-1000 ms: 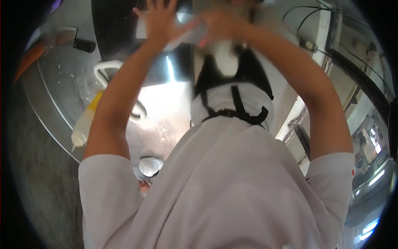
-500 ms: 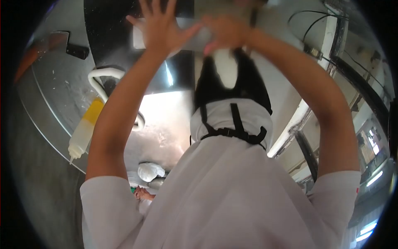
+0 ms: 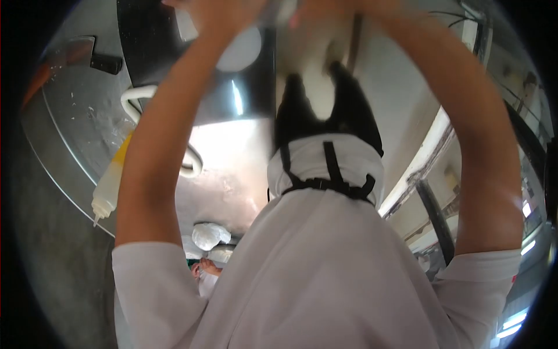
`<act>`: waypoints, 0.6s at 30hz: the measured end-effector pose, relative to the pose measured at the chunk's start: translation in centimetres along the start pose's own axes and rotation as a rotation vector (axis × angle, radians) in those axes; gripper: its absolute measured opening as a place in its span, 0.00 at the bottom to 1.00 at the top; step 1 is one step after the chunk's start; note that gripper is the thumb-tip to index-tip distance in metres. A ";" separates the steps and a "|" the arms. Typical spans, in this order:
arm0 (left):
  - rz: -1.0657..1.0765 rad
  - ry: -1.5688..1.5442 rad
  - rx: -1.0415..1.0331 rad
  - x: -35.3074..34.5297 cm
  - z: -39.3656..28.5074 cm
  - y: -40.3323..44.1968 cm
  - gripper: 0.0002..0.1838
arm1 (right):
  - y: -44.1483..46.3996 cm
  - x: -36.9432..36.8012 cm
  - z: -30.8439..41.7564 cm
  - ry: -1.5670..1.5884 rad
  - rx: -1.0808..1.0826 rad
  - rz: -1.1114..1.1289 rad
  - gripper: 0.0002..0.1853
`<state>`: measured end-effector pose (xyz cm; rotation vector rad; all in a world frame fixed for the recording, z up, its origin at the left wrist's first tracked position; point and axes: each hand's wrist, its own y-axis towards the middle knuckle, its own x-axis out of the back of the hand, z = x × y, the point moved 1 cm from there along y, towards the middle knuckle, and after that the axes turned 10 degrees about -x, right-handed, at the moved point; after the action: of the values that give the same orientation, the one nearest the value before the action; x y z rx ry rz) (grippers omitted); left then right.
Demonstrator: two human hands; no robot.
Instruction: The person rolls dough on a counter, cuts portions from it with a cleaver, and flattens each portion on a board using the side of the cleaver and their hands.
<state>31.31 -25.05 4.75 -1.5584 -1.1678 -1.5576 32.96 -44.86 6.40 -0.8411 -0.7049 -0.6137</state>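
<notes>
No text, label, brand, number or sign can be read. 1 small red mark (image 3: 514, 279) at the edge of the right sleeve (image 3: 485, 269) is too small to tell whether it bears lettering.

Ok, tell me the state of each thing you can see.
Left hand: at top edge, blurred, grip unclear
Right hand: at top edge, blurred, grip unclear
Pale round piece: partly hidden by left forearm
Squeeze bottle: nozzle fitted, yellow contents at opposite end
Black-handled cleaver: lying on metal counter, unheld
White rope-like strand: curved, partly hidden
Black waist strap: fastened
</notes>
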 end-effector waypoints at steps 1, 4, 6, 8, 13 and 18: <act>0.038 -0.001 0.064 0.3 0.2 0.8 0.64 | 0.6 0.7 0.0 -0.097 0.054 -0.012 0.41; 0.098 -0.054 0.031 0.8 1.4 1.3 0.64 | 1.5 0.0 -0.2 -0.070 0.029 -0.023 0.43; 0.138 0.011 -0.008 0.6 0.2 -0.6 0.65 | 1.4 -3.0 -1.1 -0.089 0.136 -0.129 0.44; 0.155 0.039 -0.028 0.1 -0.6 -1.0 0.67 | -1.0 -2.2 0.0 -0.009 -0.107 0.122 0.45; 0.123 0.052 -0.023 0.8 0.6 3.5 0.63 | 1.8 0.0 -1.8 -0.127 0.028 -0.134 0.46; 0.187 0.027 -0.265 0.2 3.2 0.2 0.66 | 0.0 -5.2 0.0 0.051 0.129 -0.225 0.50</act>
<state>32.83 -22.20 4.63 -1.7540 -0.7989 -1.6517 29.77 -43.78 2.46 -0.6287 -0.7900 -0.7797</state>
